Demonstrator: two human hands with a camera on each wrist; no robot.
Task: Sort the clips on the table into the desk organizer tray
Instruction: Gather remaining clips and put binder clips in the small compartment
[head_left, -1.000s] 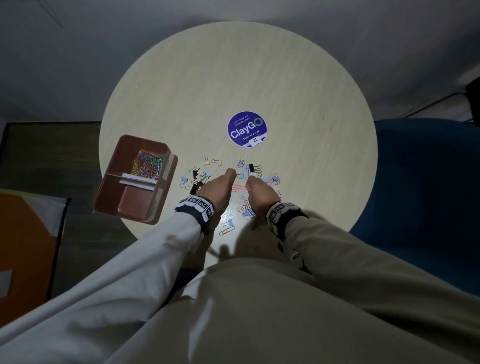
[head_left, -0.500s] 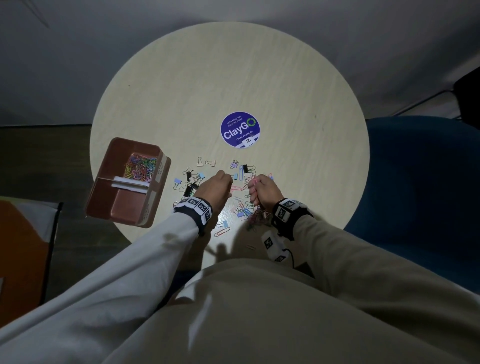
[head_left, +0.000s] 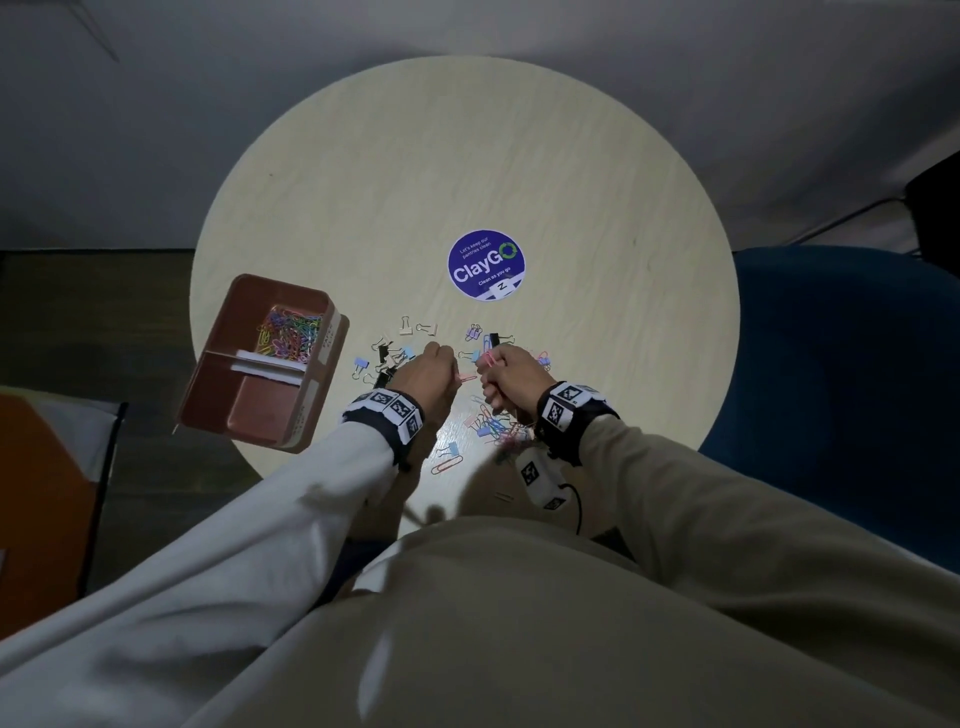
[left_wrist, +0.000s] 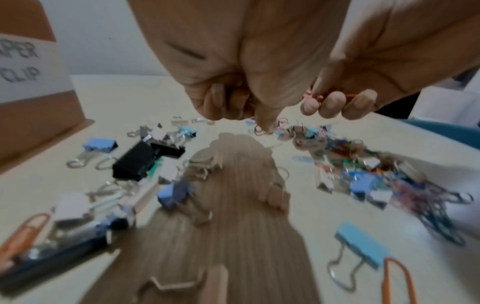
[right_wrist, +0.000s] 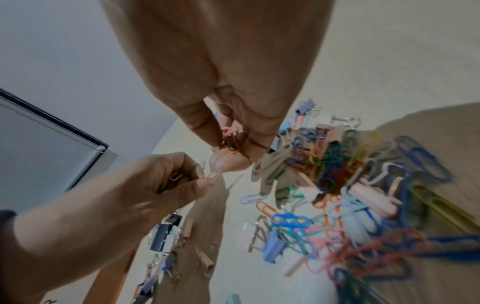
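My left hand (head_left: 434, 364) hovers over the scattered clips with its fingers curled, pinching a pink paper clip (right_wrist: 209, 180). Close to its right, my right hand (head_left: 498, 370) grips a small bunch of coloured paper clips (right_wrist: 230, 139) between thumb and fingers. A heap of paper clips and small binder clips (head_left: 493, 427) lies under my right wrist. Black and blue binder clips (left_wrist: 140, 158) lie left of my left hand. The brown organizer tray (head_left: 265, 410) sits at the table's left edge, with coloured paper clips (head_left: 288, 338) in its far compartment.
The round pale table (head_left: 467, 182) carries a purple ClayGo sticker (head_left: 487, 272) beyond the clips. A blue chair (head_left: 831, 389) stands to the right and an orange object (head_left: 36, 493) lies on the floor at left. The tray overhangs the table edge.
Both hands were pressing down among the clips with fingers extended. They have since curled, lifted a little and drawn closer, each holding paper clips.
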